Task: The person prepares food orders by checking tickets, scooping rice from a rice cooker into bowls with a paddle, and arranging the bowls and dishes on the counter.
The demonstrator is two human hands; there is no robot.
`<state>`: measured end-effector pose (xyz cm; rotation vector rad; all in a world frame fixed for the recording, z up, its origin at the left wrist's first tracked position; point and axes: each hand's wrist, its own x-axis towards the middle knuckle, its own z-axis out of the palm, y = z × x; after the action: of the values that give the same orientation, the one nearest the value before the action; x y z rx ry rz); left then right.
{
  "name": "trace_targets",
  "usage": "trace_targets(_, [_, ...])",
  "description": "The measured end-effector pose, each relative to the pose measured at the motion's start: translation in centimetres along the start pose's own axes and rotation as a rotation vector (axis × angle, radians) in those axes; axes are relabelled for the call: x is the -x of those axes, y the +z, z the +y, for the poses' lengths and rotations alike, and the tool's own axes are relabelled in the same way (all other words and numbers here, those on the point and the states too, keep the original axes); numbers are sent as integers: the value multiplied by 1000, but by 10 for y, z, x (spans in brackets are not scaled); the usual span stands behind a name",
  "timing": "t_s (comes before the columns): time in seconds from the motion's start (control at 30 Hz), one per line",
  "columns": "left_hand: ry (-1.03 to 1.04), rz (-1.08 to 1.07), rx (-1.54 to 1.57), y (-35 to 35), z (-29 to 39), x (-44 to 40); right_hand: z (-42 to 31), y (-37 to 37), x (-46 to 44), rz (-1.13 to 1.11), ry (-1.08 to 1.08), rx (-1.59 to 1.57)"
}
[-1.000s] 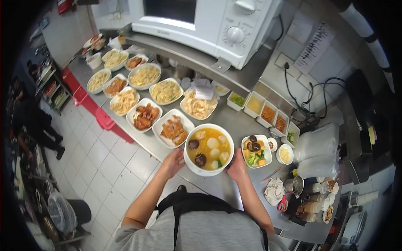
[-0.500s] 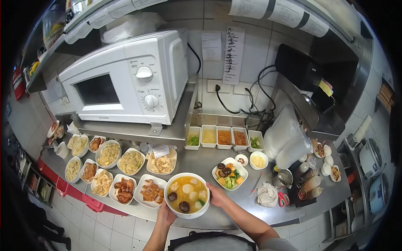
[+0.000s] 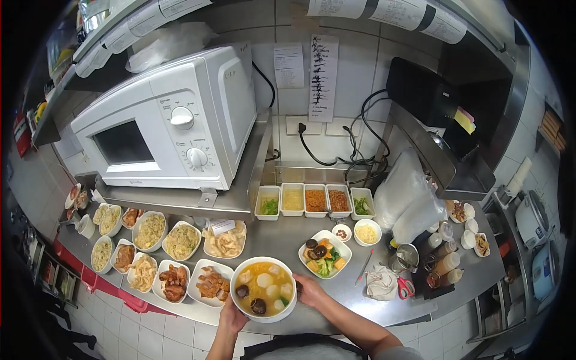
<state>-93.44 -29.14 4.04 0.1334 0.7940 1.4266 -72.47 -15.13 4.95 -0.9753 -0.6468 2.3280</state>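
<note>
A white bowl of yellow soup (image 3: 267, 295) with pale round balls, dark mushrooms and a bit of green sits between my two hands at the counter's front edge. My left hand (image 3: 232, 317) is wrapped round its lower left side, and my right hand (image 3: 308, 290) grips its right side. Just left of the bowl is a white dish of sliced fried meat (image 3: 211, 284). To the right, apart from my right hand, stands a white dish of broccoli, mushrooms and orange cubes (image 3: 324, 254). The undersides of the bowl and my fingertips are partly hidden.
Several bowls of fried rice (image 3: 181, 241) and meat line the left. A microwave (image 3: 162, 120) stands on a raised shelf. Behind are small topping trays (image 3: 315, 200). At right lie a cloth (image 3: 381, 282), red scissors (image 3: 405, 287), a metal cup (image 3: 404, 258) and sauce bottles (image 3: 447, 263).
The whole view has shifted a little, with the microwave and dishes now further left. Both hands still hold the soup bowl, in about the same place beside the meat dish.
</note>
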Motion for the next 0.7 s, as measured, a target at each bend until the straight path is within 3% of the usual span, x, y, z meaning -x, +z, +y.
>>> trace_targets(0.17, [2, -7, -28, -5, -1, -3, 4, -10, -5, -37, 19, -2])
trace_targets(0.37, [-19, 17, 13, 7, 3, 3, 9, -22, -8, 88, 27, 31])
trace_targets(0.43, [-23, 12, 32, 5, 3, 3, 5, -24, -6, -37, 22, 57])
trace_targets(0.57, [-9, 17, 64, 1, 1, 4, 2, -25, -5, -12, 42, 51])
trace_targets(0.7, [-25, 50, 55, 4, 2, 6, 7, -34, -12, -126, 51, 45])
